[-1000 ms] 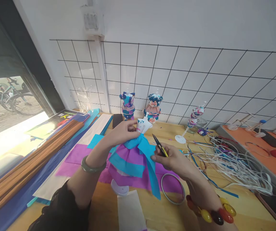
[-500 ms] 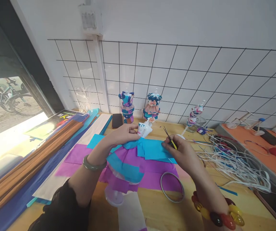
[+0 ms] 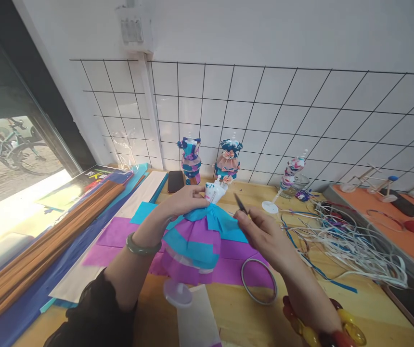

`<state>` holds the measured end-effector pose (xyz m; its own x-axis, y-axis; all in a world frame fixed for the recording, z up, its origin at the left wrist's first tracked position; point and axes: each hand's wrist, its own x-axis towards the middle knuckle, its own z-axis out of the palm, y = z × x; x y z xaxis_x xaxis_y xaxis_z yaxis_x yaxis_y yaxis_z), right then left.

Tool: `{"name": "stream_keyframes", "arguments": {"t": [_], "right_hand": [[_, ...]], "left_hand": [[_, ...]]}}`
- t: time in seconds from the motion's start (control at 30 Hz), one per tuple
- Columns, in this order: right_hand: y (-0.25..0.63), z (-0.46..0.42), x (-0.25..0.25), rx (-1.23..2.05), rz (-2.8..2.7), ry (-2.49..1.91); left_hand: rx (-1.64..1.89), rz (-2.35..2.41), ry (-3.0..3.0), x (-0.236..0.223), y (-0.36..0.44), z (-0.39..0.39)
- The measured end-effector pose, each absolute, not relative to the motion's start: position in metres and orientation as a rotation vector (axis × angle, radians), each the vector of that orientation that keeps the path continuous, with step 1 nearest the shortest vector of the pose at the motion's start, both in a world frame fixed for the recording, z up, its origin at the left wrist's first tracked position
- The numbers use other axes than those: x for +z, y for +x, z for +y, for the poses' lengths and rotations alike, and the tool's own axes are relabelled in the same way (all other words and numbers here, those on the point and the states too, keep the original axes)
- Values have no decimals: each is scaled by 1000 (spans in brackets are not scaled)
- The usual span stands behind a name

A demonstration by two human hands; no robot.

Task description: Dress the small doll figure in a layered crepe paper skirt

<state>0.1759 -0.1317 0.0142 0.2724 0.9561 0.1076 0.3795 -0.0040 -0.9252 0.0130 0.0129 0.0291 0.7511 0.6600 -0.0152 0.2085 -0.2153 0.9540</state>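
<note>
My left hand grips the waist of a small white mannequin that wears a layered blue and purple paper skirt. Its round white base is lifted and tilted toward me. My right hand is closed on small black scissors, blades pointing up and left, and pinches a blue paper strip hanging from the waist. A jade bangle sits on my left wrist, a beaded bracelet on my right.
Purple and blue paper sheets lie on the wooden table. A tape ring rests by my right wrist. Three dressed mannequins stand by the grid wall. Tangled white strips spread on the right; brown rods lie left.
My right hand pulled the blue strip out to the right, then drew back toward the mannequin's waist. The scissors followed. The mannequin stayed in my left hand.
</note>
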Motion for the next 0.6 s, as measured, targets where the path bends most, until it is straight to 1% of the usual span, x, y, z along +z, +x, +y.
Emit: {"name": "stream_keyframes", "arguments": {"t": [0.1,0.17,0.4,0.6], "right_hand": [[163,-135,19,1161,-1166,-1447],[158,-135,18,1305,-1069,-1402],[160,-130,11,1444,-911,-1359],[159,-129,8,1462,-877,-1330]], "left_hand": [[519,710,1768,29,14,12],[525,703,1771,30,14,10],[587,715,1885,34,14,5],[636,733,1963,37,16,0]]}}
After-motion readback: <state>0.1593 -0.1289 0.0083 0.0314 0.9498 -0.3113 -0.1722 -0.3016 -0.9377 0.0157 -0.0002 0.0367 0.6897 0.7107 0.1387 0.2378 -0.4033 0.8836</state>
